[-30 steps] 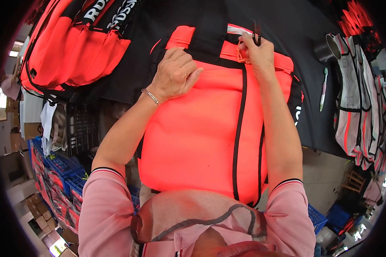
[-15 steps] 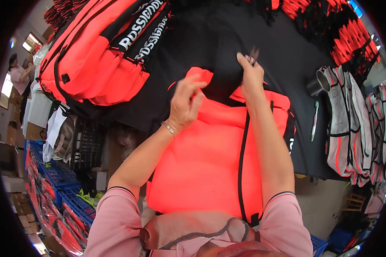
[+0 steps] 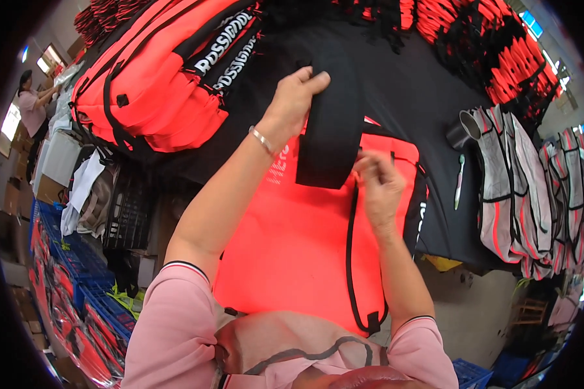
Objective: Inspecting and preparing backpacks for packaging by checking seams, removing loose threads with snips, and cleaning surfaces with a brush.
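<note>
A bright coral-red bag (image 3: 292, 253) lies across the table's near edge and toward me, with a black strip down its right part. A wide black fabric band (image 3: 331, 136) is raised over its far end. My left hand (image 3: 295, 104) is closed on the left edge of this band, thumb toward the far side. My right hand (image 3: 379, 185) is just right of the band's lower end, its fingers bent and blurred by motion. Whether it still holds the small snips seen earlier cannot be made out.
Red bags (image 3: 156, 84) are piled at the far left on the black table cover (image 3: 435, 214). To the right are a metal cup (image 3: 459, 133), a toothbrush (image 3: 459, 181) and grey fabric pieces (image 3: 509, 188). Blue crates (image 3: 78, 253) stand lower left. Another person (image 3: 32, 107) works far left.
My left hand has moved away from me and taken hold of the black band, lifting it. My right hand has come back nearer to me, and the snips no longer show.
</note>
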A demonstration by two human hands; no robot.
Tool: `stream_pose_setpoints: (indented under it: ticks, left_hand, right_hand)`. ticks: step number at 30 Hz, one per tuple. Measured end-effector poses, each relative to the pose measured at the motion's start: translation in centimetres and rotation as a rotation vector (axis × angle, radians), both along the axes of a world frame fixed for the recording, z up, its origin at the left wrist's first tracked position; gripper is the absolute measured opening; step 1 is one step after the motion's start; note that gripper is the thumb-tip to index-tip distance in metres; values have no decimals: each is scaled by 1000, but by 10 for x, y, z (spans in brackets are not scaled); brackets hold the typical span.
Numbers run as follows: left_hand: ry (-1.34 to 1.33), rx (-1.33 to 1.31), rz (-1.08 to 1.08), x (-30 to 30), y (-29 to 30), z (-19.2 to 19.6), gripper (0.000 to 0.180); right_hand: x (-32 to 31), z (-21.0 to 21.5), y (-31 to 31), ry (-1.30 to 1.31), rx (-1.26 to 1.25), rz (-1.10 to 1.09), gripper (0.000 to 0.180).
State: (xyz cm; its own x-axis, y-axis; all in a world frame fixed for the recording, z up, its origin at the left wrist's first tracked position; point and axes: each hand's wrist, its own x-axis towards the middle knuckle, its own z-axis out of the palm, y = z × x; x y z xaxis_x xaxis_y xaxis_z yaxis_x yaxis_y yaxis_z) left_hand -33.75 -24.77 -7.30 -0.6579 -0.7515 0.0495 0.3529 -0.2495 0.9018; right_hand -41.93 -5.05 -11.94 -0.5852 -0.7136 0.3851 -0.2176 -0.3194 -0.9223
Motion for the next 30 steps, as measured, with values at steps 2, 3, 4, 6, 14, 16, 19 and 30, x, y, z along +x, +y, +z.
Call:
stream_pose_setpoints:
  ticks: [2,3,4,6,14,16,19,30]
  left_hand:
    - [28,-32,-132,15,43,-3,28]
    - [23,-99,-255,23,62,-7,32]
    - [20,-157,-381,32,80,-11,36]
    - [-81,-173,-481,47,106,-16,39]
    - [-285,-895,-30,69,146,-27,30]
    - [-231,-938,-80,71,145,-33,30]
    - [-239,-1056,-137,77,149,-46,28]
    - [-322,-883,5,89,169,-60,23]
  right_hand:
    - [-19,34,6,137,46,-164,24]
    - [-21,47,2,103,-11,-178,28]
    - [-18,62,2,95,25,-195,29]
    - [-27,69,10,144,194,-141,24]
    - [-8,10,36,-667,205,225,12]
    - [7,-1,46,-892,329,320,12]
    - [8,-17,57,-933,393,408,20]
    - [14,9,129,-200,379,62,18]
